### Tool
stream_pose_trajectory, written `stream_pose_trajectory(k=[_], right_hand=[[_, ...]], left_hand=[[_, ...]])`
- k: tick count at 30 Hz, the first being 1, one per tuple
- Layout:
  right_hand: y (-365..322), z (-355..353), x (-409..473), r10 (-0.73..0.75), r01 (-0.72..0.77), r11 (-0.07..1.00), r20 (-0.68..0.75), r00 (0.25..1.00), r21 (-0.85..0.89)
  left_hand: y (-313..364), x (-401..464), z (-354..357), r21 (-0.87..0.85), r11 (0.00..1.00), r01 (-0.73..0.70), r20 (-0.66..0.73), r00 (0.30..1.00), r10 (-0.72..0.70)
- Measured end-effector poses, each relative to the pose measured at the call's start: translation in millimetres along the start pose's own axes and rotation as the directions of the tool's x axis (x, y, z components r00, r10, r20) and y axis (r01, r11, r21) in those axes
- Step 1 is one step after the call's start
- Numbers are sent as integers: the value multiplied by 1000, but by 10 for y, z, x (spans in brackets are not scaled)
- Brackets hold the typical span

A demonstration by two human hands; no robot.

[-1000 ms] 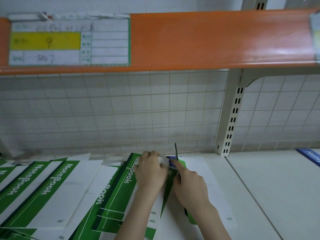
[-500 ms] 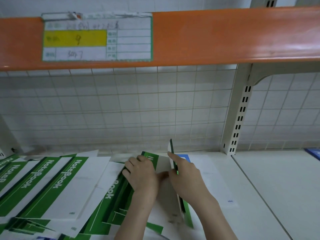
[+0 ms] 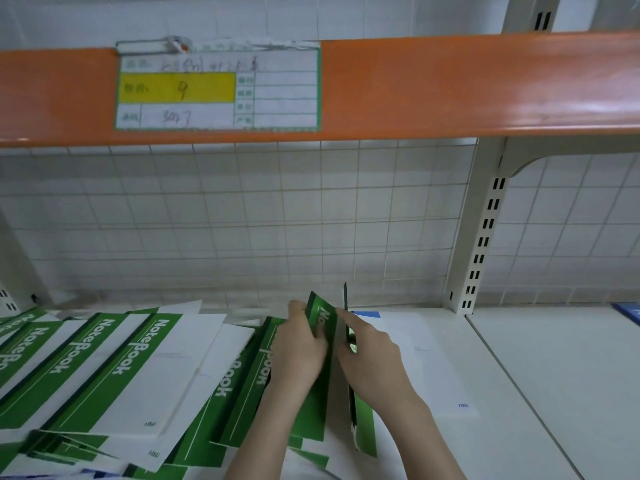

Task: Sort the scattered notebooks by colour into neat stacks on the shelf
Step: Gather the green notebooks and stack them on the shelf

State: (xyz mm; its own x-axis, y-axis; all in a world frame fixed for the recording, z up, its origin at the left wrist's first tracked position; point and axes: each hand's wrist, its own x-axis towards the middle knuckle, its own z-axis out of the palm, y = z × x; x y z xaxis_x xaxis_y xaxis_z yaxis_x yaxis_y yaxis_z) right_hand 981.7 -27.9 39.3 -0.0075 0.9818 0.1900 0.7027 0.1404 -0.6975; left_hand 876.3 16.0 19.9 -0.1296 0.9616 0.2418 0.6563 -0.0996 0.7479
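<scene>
Head view, and you are in the gathering step: both hands work a few green notebooks up on edge on the shelf (image 3: 554, 358), just right of the loose green spread (image 3: 114, 372). Your left hand (image 3: 299, 355) has its fingers curled over the top of a tilted green notebook (image 3: 320, 341), grip closed on it. Your right hand (image 3: 372, 358) holds another notebook (image 3: 349, 368) standing nearly upright on its edge, forefinger stretched up along its cover, the other fingers wrapped round it as far as I can judge. Right beside your right hand a white sheet with a blue corner (image 3: 408, 348) lies flat, and a sliver of blue cover (image 3: 628, 311) shows at the far right, well apart.

My read: the greens are far from stacked, most lie fanned and overlapping on the left. Next you need to bring the two upright books together, square their edges, and lay them down as one pile.
</scene>
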Motion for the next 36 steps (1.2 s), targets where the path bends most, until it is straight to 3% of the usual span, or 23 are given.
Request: stream_pose_trajectory(k=[3,7,10,12,14,16,19,21,24,28,32,36], right_hand=[[-26,11,-1,-13,13,999,-18,1000,31],[-40,115,-16,-32,34,998,-31,999,58],[65,125,-15,16,-15,996,-17,1000,83],[138,68,-29,54,-52,983,-10,998,175],[205,-8,-48,106,-89,973,-70,992,211],[326,-75,-46,135,-107,986,-226,965,131],[394,-165,-42,224,-179,966,-259,940,186],[348,-188,-36,222,-138,923,-204,953,360],[212,-145,-31,137,25,824,-242,961,566],[34,-69,-76,30,208,705,-321,947,678],[-39,43,-103,-5,267,635,-342,940,725],[51,173,-110,50,201,644,-303,952,738]], left_hand=[[24,-7,-15,-347,915,207,142,976,-166],[17,-72,20,-487,768,415,317,904,-288],[-19,-76,15,-448,845,293,291,941,-173],[-49,-85,15,-454,845,283,262,949,-176],[-73,-111,-7,-531,789,311,244,947,-209],[-86,-107,-48,-639,695,329,211,944,-253],[-33,-74,-179,-764,606,221,126,972,-196],[49,-74,-283,-822,567,53,16,997,-71],[133,-92,-424,-822,536,-194,-148,981,128],[174,-111,-602,-737,562,-375,-304,927,220],[124,-163,-587,-662,662,-351,-302,934,193],[-25,-258,-380,-681,693,-236,-253,964,79]])
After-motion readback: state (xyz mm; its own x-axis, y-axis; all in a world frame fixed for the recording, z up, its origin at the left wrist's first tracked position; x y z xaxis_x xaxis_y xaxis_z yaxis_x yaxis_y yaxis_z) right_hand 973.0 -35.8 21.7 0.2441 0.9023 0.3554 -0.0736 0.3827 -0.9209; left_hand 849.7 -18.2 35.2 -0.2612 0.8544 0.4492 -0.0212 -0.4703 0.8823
